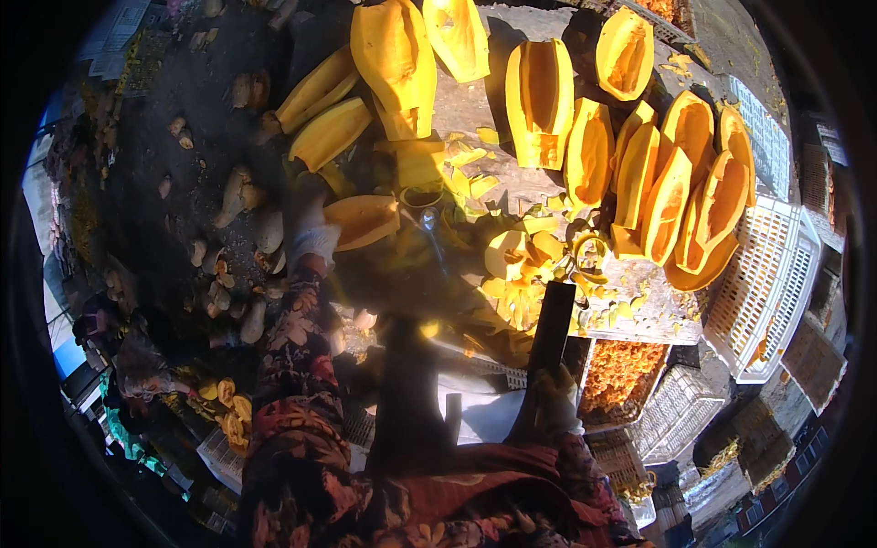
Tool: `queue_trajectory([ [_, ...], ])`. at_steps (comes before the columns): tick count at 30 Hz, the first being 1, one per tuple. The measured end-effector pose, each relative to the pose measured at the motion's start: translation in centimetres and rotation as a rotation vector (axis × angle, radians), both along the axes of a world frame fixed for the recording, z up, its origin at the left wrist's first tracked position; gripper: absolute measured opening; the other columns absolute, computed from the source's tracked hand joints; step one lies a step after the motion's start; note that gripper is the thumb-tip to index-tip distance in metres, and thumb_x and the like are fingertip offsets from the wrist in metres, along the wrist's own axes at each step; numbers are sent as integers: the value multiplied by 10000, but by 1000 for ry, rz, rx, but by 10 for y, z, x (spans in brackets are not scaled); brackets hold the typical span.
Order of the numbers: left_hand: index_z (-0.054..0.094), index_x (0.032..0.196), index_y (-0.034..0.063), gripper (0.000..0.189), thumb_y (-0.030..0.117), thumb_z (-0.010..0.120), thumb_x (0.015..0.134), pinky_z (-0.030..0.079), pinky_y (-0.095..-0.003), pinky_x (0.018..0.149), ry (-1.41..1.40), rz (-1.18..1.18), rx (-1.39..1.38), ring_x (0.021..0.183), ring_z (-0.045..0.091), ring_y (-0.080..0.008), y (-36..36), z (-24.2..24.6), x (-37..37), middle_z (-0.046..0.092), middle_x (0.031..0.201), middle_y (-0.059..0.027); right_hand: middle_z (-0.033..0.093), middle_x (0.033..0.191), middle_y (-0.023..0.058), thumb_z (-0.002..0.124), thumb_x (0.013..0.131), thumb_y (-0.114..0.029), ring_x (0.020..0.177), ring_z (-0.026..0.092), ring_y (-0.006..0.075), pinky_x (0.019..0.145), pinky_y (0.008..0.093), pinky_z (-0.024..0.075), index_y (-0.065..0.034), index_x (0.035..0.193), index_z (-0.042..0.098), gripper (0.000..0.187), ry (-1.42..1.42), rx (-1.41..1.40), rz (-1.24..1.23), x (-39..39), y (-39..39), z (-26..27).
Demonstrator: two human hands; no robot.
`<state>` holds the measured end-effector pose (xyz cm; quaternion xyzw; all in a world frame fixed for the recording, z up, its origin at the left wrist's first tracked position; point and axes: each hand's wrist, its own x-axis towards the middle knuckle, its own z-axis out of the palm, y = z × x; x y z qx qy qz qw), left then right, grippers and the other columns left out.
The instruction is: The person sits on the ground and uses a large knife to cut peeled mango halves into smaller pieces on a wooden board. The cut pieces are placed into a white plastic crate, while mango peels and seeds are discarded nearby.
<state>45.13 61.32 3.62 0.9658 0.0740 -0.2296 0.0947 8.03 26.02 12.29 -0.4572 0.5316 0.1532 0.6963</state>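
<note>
My left hand, in a pale glove and blurred at the fingers, reaches to the left end of a hollowed yellow squash half. Whether its fingers close on that half, I cannot tell. Nearer my body, my gloved right hand grips a long, dark, straight-edged blade-like tool, its tip pointing away from me. Beyond that tip lie a cut squash piece and curled peel on a wooden board. Several peeled, hollowed squash halves rest farther along the board, some leaning together at the right.
White plastic crates stand off the board's right end. Below its near edge sits a crate of orange squash pulp. Whole squashes and scraps lie on the dark ground at left. Another person is beside cut squash pieces at lower left.
</note>
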Motion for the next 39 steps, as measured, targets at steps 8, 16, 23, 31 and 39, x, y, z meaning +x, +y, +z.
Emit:
queue_trajectory([
  [8, 673, 1060, 62, 395, 346, 706, 787, 510, -444, 905, 121, -479, 20, 1026, 640, -373, 13, -24, -11, 686, 1060, -177, 548, 700, -26, 632, 950, -165, 546, 491, 59, 466, 242, 421, -72, 1065, 636, 148, 29, -192, 437, 22, 57, -20],
  [16, 652, 1183, -17, 410, 172, 727, 826, 524, -322, 842, 160, 34, -411, 936, 688, -234, 0, -64, -105, 710, 1058, -161, 611, 729, 81, 644, 932, -131, 643, 561, 144, 588, 356, 477, -24, 1039, 623, 153, -127, -343, 503, 44, 53, 12],
  [23, 669, 1204, 30, 382, 137, 725, 842, 539, -324, 812, 512, -209, -638, 887, 690, -199, -111, 62, -131, 725, 1035, -118, 670, 896, 67, 757, 868, -323, 736, 612, 125, 629, 309, 507, -43, 1282, 619, 518, -154, -99, 256, 36, -6, 46],
  [31, 653, 1255, 15, 456, 158, 757, 835, 535, -321, 872, 940, -659, -769, 981, 690, -186, -291, 202, -182, 732, 1105, -117, 663, 1197, 181, 626, 933, -148, 1081, 655, 284, 951, 369, 504, -118, 1376, 581, 446, -403, -203, 289, -47, -96, 82],
  [39, 496, 1387, -43, 525, 90, 636, 898, 542, -365, 944, 1352, 45, -1250, 1141, 627, -248, -354, 236, -252, 642, 1248, -183, 684, 1105, 49, 680, 961, -228, 925, 655, 150, 767, 299, 556, -51, 1279, 617, 370, -366, 104, -388, -109, -163, 140],
])
